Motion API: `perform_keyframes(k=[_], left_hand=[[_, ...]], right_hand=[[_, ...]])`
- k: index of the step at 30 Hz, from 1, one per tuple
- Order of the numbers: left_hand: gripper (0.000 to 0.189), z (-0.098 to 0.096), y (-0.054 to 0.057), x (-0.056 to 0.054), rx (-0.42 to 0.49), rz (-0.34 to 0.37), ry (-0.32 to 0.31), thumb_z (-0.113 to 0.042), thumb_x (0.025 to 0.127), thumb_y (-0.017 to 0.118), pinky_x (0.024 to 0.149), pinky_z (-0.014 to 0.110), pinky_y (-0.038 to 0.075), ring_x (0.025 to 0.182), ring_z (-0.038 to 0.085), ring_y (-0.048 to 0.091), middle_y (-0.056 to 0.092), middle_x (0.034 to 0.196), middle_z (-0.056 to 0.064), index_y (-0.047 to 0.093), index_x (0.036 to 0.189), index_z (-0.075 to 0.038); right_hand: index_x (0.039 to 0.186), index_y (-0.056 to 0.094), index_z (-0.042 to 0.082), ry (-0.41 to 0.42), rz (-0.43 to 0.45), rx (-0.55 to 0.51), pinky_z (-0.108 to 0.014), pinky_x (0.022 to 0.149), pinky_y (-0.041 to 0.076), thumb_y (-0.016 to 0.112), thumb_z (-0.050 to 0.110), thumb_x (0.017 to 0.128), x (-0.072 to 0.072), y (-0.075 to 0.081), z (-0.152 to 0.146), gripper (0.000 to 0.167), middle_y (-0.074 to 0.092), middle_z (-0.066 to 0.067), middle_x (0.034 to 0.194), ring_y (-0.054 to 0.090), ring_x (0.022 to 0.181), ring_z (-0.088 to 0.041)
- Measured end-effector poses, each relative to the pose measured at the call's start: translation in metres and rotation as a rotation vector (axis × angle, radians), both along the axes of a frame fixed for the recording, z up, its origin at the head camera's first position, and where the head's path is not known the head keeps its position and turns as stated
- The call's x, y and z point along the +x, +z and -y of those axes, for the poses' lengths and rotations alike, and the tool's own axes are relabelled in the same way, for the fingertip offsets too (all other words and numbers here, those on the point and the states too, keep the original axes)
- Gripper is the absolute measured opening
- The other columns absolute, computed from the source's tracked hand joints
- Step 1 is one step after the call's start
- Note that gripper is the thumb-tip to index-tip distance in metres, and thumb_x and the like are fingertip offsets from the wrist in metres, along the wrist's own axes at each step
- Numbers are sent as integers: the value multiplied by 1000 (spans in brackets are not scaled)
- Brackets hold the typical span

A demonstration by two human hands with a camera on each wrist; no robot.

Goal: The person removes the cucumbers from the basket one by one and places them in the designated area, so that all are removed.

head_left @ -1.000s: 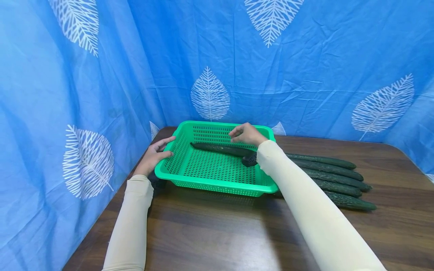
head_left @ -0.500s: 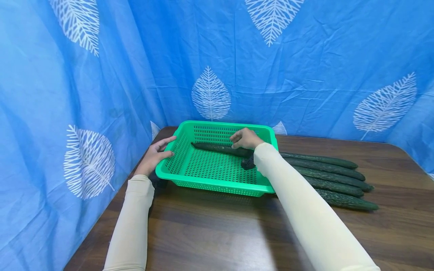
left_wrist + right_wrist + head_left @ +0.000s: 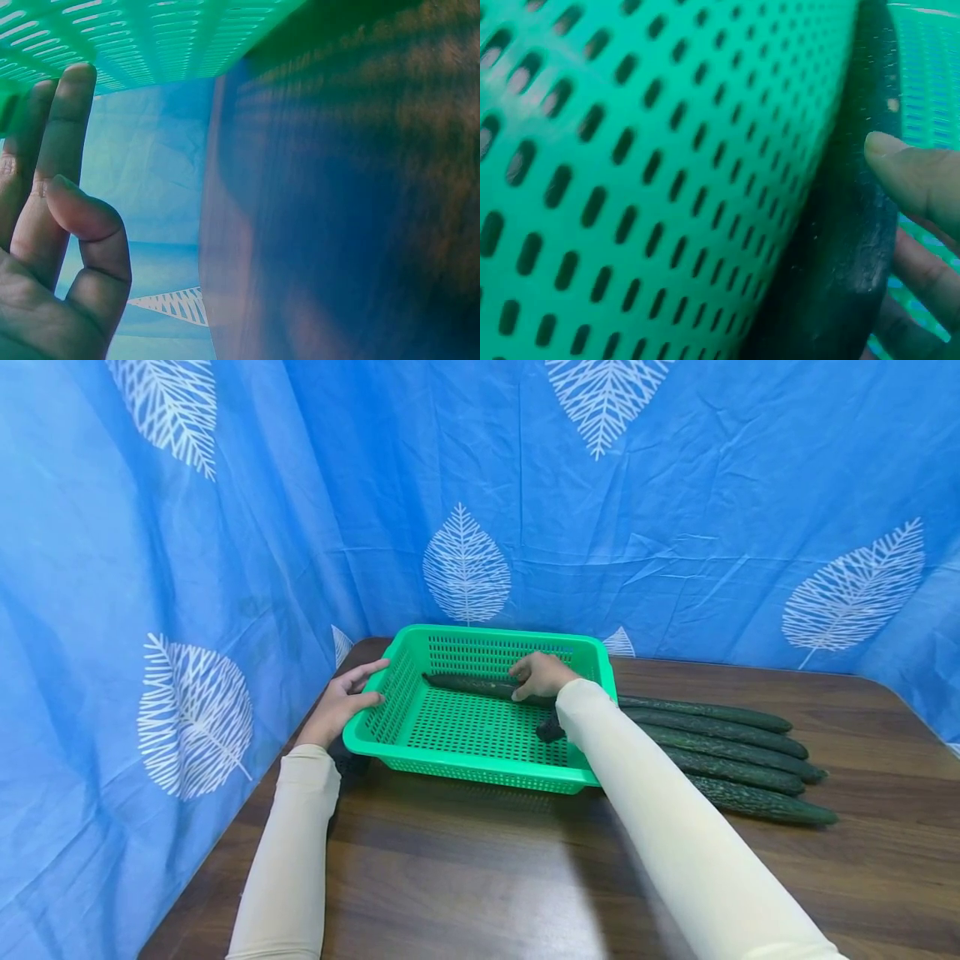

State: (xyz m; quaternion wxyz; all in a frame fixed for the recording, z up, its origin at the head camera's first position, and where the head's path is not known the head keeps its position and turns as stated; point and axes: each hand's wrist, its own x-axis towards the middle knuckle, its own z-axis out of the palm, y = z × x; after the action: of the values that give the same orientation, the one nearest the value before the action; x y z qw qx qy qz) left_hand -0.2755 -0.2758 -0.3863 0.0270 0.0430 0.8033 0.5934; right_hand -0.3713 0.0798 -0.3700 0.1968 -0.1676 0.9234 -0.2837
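A green plastic basket [image 3: 480,765] with slotted walls stands on the table. My left hand [image 3: 337,708] touches its left end with the fingers fairly straight; in the left wrist view those fingers [image 3: 64,142] reach up to the slotted wall, the thumb bent beside them. Inside, along the far wall, lies one dark green cucumber [image 3: 472,685]. My right hand [image 3: 543,677] reaches into the basket and grips this cucumber. Seen from the right wrist, the thumb [image 3: 911,169] is on one side of the cucumber [image 3: 840,225] and the fingers curl round beneath.
Several more cucumbers [image 3: 742,745] lie side by side on the wooden table [image 3: 465,868], right of the basket and partly behind my right sleeve. A blue curtain [image 3: 660,510] with white leaf prints hangs behind and to the left.
My right hand has lowered into the basket, and its fingers have closed from above the cucumber onto it. The left hand and the basket have stayed in place.
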Motion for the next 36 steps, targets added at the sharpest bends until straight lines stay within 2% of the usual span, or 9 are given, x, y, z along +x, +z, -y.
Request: perform_keyframes(k=[13, 24, 31, 36], left_hand=[[69, 1, -1, -1, 10, -6, -7, -7, 101, 64, 82, 23, 52, 111, 11, 60, 46, 166, 18, 45, 167, -12], [68, 1, -1, -1, 43, -7, -23, -6, 101, 63, 78, 23, 54, 95, 7, 64, 50, 161, 23, 44, 167, -10], [69, 2, 0, 0, 21, -5, -18, -7, 101, 63, 79, 23, 53, 102, 8, 62, 47, 166, 20, 44, 167, -12], [68, 2, 0, 0, 10, -9, -19, -8, 102, 63, 82, 22, 53, 109, 8, 60, 45, 167, 19, 44, 167, -11]], right_hand=[[147, 67, 4, 52, -54, 136, -52, 110, 51, 79, 13, 100, 3, -2, 6, 49, 65, -22, 145, 59, 137, -39], [145, 68, 2, 100, -123, 174, -50, 105, 54, 82, 23, 99, 3, -8, 12, 52, 67, -20, 140, 63, 130, -36], [141, 70, 0, 108, -152, 179, -50, 105, 54, 80, 20, 100, 5, -5, 15, 46, 68, -21, 138, 64, 128, -36], [139, 71, -1, 105, -167, 126, -51, 105, 53, 80, 17, 100, 5, -3, 12, 44, 68, -21, 136, 63, 127, -36]])
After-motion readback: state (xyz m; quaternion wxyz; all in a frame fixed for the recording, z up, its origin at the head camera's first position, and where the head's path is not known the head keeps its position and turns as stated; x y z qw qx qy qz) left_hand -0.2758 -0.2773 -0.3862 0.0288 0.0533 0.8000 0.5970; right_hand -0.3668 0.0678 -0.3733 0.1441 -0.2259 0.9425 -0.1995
